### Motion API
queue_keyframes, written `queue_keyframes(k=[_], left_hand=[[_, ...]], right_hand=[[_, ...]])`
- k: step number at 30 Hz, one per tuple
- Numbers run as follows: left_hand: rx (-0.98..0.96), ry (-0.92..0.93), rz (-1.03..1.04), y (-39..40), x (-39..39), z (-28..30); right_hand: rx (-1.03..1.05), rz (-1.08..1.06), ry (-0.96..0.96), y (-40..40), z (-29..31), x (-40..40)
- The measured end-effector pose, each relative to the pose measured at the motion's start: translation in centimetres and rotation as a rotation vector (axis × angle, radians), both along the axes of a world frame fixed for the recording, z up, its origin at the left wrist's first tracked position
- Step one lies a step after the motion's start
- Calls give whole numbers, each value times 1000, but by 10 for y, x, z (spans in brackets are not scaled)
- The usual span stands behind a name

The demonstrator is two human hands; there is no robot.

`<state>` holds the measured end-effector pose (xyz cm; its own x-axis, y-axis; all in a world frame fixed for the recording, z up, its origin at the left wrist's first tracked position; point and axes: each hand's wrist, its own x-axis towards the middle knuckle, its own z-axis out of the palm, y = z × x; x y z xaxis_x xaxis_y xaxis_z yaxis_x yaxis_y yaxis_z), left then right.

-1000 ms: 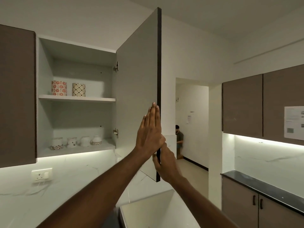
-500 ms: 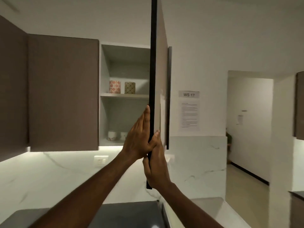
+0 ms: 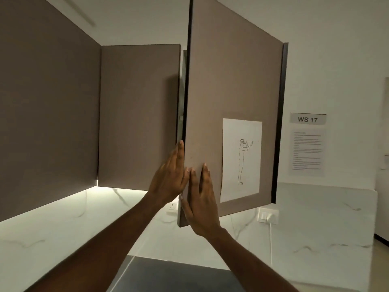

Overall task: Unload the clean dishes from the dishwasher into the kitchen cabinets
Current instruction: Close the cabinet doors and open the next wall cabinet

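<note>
Here, head view: only one camera, looking up at the upper cabinets.
Cabinet door [image 3: 231,98]: brown, partly open, swung out toward the camera with its dark front edge nearest; its outer face shows to the right of that edge.
Left hand [image 3: 168,178]: flat, fingers straight and together, resting against the inner side of the door near the lower part of its front edge; it grasps nothing.
Right hand [image 3: 200,199]: flat as well, fingers straight and pointing up, palm pressed on the outer face of the door just beside the edge; nothing is held in it.
Hands together: they sandwich the door's edge, one on each side, nearly touching each other.
Paper sheet [image 3: 241,160]: white, stuck to the door's outer face low down, with a line drawing of a standing figure; just right of the right hand.
Closed cabinet doors [image 3: 139,114]: brown, to the left of the open door, meeting at the corner.
Cabinet interior: hidden behind the door; only a thin gap shows.
Dishes: none can be seen from here.
Wall sign [image 3: 307,119]: reads "WS 17", right of the door, above a printed notice [image 3: 307,151] whose text is too small to read.
Wall socket [image 3: 268,216]: below the door's right corner, with a white plug and cord.
Backsplash [image 3: 63,224]: white marble, lit from under the cabinets.
Counter [image 3: 179,277]: dark grey surface at the bottom, between the forearms.
</note>
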<state>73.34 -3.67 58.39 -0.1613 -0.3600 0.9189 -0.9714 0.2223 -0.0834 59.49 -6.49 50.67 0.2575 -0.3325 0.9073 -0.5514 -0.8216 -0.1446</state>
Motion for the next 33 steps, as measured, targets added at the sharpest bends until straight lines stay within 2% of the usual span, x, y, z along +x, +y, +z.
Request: queue_keyframes(k=[3, 9, 17, 27, 33], left_hand=[[-29, -13, 96, -33, 26, -2], [-37, -129, 247, -83, 63, -2], [2, -121, 281, -151, 93, 4], [18, -32, 215, -228, 109, -1], [-15, -11, 38, -239, 117, -8]], right_hand=[[-36, -78, 89, -39, 5, 2], [-94, -264, 119, -103, 41, 14], [-105, -379, 84, -162, 55, 46], [-159, -502, 123, -224, 43, 61], [-199, -514, 111, -226, 36, 66]])
